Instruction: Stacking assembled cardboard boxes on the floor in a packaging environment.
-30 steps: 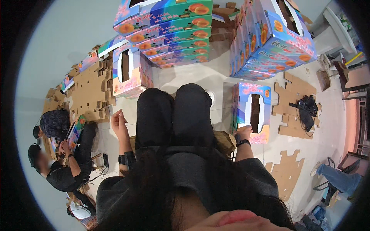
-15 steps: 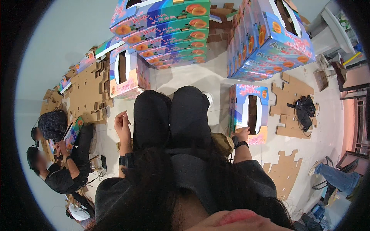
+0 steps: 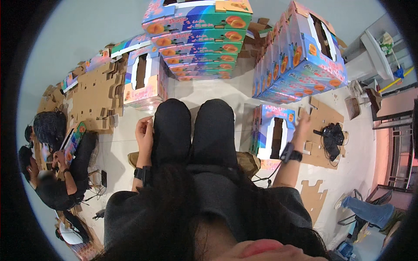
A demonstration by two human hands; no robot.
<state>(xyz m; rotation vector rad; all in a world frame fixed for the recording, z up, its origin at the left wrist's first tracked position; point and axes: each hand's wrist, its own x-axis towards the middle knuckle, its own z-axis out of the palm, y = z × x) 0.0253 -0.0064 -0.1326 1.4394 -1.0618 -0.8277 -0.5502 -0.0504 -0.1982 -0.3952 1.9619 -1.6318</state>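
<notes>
Along the far left, a co-worker in dark clothes sits with hands close to a slim printed box. Next come flat brown cardboard pieces piled against the wall, then a lone fruit-printed carton on the pale floor, its long dark opening framed in white. Below that carton, the person's left hand hangs just beside the left knee, fingers loosely bent with nothing visible in them; a dark band circles the wrist. Two black-trousered legs fill the middle, and beyond them rises a tall stack of printed cartons. Right of the knees, a blue-and-pink carton stands on the floor, in front of a second stack. The right hand is raised just beside this carton's right edge, blurred, its fingers seemingly extended and released; whether they touch the carton cannot be told. Farther right, a black bundle with a cable lies on a brown cardboard sheet, and a jeans-clad leg stretches in from the right edge.
</notes>
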